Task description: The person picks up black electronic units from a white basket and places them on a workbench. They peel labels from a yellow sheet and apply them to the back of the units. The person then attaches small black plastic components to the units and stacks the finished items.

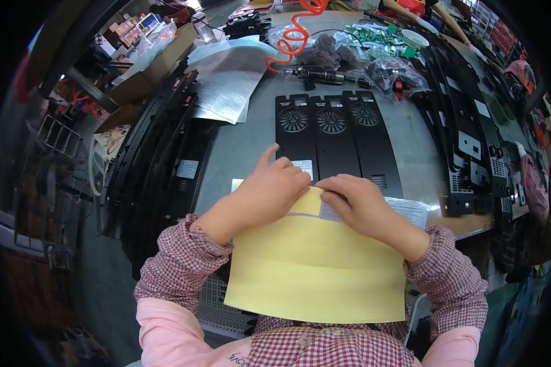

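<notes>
A large yellow sheet (pixel 315 269) hangs over the table's near edge toward my lap. A strip of silvery printed labels (pixel 404 211) shows along its far edge, with a bare yellow stretch between my hands. My left hand (pixel 268 191) is closed on the sheet's far edge, one finger sticking out over the panels. My right hand (pixel 360 205) pinches the same edge a little to the right, thumb and finger together. Just beyond lie three black panels (pixel 332 137) side by side, each with a round vent grille. On the left panel a small white label (pixel 303 166) is partly hidden by my left hand.
Long black panels stand stacked at the left (pixel 187 168) and right (pixel 465 140). Printed sheets (pixel 226 79) lie at the far left. A power screwdriver (pixel 324 76) and a coiled orange hose (pixel 292 38) are beyond the panels, near plastic bags (pixel 393 73) and green circuit boards (pixel 379 40).
</notes>
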The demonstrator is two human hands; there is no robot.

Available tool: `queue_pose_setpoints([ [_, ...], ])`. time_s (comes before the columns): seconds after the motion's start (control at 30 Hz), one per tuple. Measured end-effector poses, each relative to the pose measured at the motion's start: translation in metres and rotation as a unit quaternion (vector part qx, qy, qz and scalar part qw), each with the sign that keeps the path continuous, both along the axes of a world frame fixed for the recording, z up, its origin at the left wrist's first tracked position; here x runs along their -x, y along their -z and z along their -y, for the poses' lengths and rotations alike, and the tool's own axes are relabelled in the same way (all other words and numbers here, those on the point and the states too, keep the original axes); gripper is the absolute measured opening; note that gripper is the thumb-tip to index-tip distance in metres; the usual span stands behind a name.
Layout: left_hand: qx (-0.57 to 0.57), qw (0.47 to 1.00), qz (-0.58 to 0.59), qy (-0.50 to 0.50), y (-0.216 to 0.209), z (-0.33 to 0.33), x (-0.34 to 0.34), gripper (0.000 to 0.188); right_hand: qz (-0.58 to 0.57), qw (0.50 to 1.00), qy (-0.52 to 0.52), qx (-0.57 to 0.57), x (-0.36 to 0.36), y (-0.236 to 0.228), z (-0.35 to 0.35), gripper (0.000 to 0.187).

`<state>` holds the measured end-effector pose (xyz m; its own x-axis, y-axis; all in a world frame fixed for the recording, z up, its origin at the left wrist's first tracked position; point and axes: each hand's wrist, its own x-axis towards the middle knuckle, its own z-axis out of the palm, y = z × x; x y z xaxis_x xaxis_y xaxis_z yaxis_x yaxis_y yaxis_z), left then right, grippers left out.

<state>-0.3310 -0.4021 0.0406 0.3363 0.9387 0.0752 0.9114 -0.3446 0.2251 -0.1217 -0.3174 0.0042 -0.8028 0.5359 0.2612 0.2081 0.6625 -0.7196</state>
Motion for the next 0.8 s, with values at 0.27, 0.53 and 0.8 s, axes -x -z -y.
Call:
queue_pose_setpoints([
  [0.27,0.068,0.989,0.063,-0.115,0.055,0.001,-0.009,0.014,0.0,0.991,0.017,0.134,0.008,0.044,-0.006,0.024],
  [0.53,0.113,0.971,0.142,-0.155,0.072,-0.003,-0.005,0.026,-0.043,0.998,0.022,-0.043,0.005,0.067,-0.004,0.022],
  [0.8,0.08,0.963,0.167,-0.196,0.079,-0.01,-0.011,0.034,-0.078,0.991,0.03,-0.101,0.002,0.073,-0.004,0.018],
])
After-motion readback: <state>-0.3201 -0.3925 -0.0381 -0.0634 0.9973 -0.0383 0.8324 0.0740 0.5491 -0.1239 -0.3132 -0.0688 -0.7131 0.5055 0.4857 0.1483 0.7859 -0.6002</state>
